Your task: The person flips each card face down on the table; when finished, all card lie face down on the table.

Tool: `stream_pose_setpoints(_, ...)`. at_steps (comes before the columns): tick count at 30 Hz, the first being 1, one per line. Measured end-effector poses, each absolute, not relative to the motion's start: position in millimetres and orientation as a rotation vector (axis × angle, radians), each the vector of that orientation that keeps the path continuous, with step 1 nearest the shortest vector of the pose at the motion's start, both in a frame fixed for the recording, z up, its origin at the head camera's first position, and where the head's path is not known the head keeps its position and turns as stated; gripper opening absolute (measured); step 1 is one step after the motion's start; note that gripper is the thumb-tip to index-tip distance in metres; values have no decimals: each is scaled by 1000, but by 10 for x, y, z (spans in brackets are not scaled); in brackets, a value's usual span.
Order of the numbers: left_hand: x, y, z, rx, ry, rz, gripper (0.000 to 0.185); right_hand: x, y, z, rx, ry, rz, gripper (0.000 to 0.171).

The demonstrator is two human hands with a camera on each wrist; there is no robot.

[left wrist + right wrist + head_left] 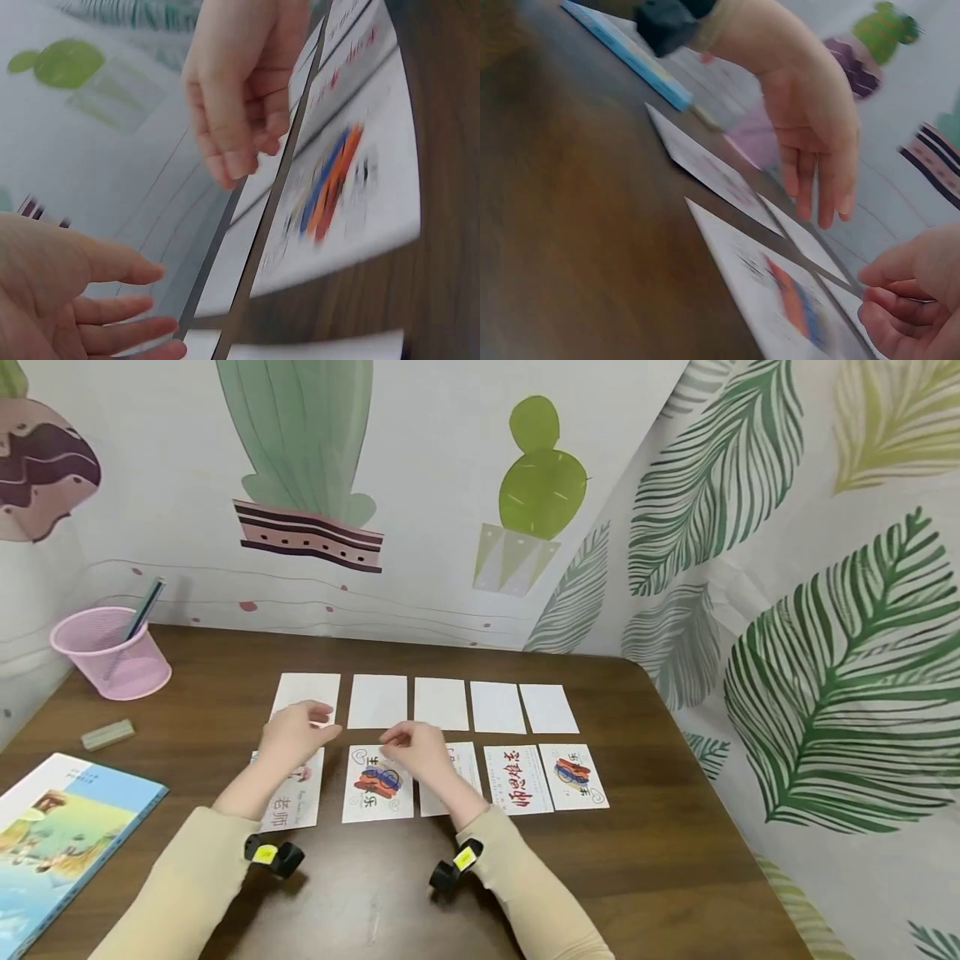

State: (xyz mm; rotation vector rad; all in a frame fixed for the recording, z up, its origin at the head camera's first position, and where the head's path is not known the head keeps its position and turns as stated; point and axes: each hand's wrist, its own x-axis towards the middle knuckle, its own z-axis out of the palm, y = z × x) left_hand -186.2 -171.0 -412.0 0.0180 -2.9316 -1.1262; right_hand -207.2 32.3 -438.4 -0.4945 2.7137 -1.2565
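- Near edge: both sleeves run out of sight at the frame bottom.
- Left hand (294, 737) hovers with fingers straight and slack, holding nothing, hiding the top of the leftmost picture card (294, 800).
- Right hand (417, 750), fingers loosely curled and empty, covers most of the third card (463, 766).
- Beyond: blank cards (442, 703) in a row; pink cup (112, 653) far left.

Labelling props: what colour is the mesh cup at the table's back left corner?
The mesh pen cup is pink, clearest in the head view.
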Motion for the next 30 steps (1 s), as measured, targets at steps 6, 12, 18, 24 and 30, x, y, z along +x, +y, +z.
stream_pose_setpoints(6,-1682,-2130,-4142,168,-2977,-1080,49,-1892,0,-4408,-599,2658,-1224,11)
stream_pose_setpoints(12,-1608,-2384,-4113,269,-3033,-1099,53,-1816,-224,-4365,-588,2635,-1208,19)
stream_pose_setpoints(18,-1579,-2504,-4085,312,-3116,-1098,59,-1765,-419,-4375,-600,2707,-1021,36)
stream_pose_setpoints(24,-1573,-2524,-4064,329,-3172,-1106,62,-1715,-519,-4360,-643,2781,-824,59)
stream_pose_setpoints(30,-1575,-2530,-4052,300,-3219,-1082,62,-1698,-558,-4388,-767,2800,-687,73)
